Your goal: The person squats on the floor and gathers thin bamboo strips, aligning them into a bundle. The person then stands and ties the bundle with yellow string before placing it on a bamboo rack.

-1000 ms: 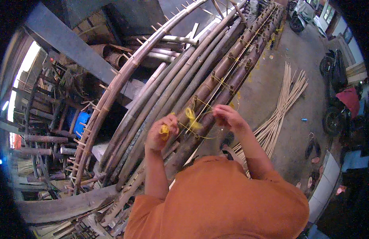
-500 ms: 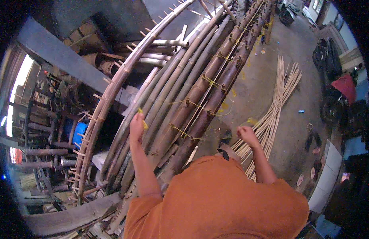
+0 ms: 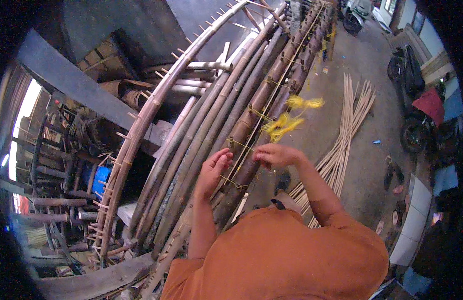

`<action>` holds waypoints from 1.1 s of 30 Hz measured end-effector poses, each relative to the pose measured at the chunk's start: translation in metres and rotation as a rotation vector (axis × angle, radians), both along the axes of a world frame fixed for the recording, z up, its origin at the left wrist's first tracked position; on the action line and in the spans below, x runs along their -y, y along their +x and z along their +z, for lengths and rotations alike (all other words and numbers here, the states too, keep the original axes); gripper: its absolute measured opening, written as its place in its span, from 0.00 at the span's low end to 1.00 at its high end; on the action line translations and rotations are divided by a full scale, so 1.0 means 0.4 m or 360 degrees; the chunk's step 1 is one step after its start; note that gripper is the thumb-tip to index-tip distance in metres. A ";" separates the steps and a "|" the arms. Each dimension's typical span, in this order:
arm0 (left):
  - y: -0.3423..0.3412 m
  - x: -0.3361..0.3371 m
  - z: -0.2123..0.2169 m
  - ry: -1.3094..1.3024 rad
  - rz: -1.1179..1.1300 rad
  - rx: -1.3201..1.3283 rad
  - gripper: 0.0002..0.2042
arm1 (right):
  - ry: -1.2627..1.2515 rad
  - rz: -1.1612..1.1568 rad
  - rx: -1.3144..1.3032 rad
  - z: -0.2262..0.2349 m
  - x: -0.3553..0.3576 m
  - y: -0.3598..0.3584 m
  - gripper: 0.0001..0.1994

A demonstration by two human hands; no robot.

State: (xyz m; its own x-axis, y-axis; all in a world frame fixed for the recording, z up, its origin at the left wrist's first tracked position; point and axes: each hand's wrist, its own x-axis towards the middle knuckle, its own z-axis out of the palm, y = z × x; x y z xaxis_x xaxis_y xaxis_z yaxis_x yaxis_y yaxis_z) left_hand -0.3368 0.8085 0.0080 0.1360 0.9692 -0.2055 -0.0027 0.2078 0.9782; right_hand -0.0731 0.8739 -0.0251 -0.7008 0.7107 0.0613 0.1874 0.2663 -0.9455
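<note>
Two long brown bamboo poles [image 3: 264,100] with small pegs along them lie side by side in front of me, thin yellow string [image 3: 241,146] crossing between them. My left hand [image 3: 215,172] is at the left pole, its fingers bunched against the thumb. Over the right pole, my right hand [image 3: 276,155] has its fingertips pinched together near the string. Whatever either hand holds is too small to make out. Just beyond the right hand are two loose yellow string tufts, a nearer tuft [image 3: 284,126] and a farther tuft [image 3: 305,103].
More bamboo poles [image 3: 191,135] lie to the left, beside a curved bamboo pole with pegs [image 3: 150,107]. Thin sticks [image 3: 344,135] lie in a loose bundle on the floor at right. Motorbikes [image 3: 411,105] stand along the right side, with sandals [image 3: 393,172] on the floor nearby.
My left hand has come down and right, and my right hand has moved left, so both are now close together at the poles. The yellow tufts now show beyond my right hand.
</note>
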 end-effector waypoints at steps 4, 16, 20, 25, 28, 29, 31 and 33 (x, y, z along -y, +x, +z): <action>0.015 0.000 -0.049 -0.0133 0.0070 0.0202 0.25 | -0.1096 0.0277 -0.0816 0.036 -0.018 -0.018 0.10; 0.148 -0.093 -0.128 -0.0498 0.0139 0.1104 0.42 | -0.0561 0.0797 -0.0184 0.135 0.011 0.002 0.17; 0.193 -0.110 -0.138 -0.0580 0.0015 0.1223 0.37 | -0.0403 0.0709 -0.0067 0.109 0.057 0.022 0.16; 0.231 -0.143 -0.149 -0.0545 0.0114 0.1262 0.21 | -0.0581 0.0595 -0.0056 0.119 0.077 0.051 0.16; 0.236 -0.179 -0.160 -0.0556 0.0079 0.1305 0.18 | -0.0613 0.0569 -0.0059 0.111 0.067 0.069 0.17; 0.234 -0.188 -0.161 -0.0554 0.0038 0.1313 0.17 | -0.0602 0.0565 -0.0067 0.107 0.066 0.073 0.17; 0.230 -0.206 -0.162 -0.0612 0.0032 0.1342 0.16 | -0.0580 0.0548 -0.0099 0.097 0.061 0.079 0.17; 0.233 -0.222 -0.135 -0.0734 0.0106 0.1380 0.13 | -0.0560 0.0521 -0.0148 0.080 0.057 0.082 0.17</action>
